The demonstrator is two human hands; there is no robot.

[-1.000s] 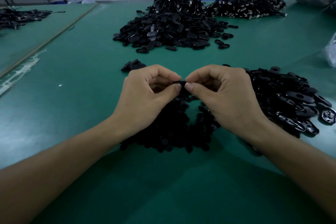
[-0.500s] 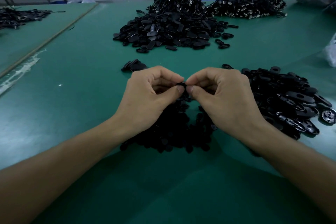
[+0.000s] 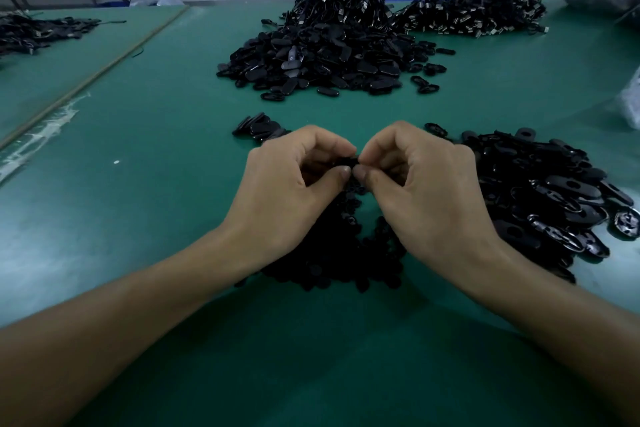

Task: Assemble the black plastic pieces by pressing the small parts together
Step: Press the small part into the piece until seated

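Your left hand and right hand stay together above the green counter, a shade lower than a second ago. Both sets of fingers are curled, pinching one small black piece between them. Six lots of black parts lie around: far-left pile, small cluster behind your left hand, centre heap, near pile under your wrists, corded heap, right pile.
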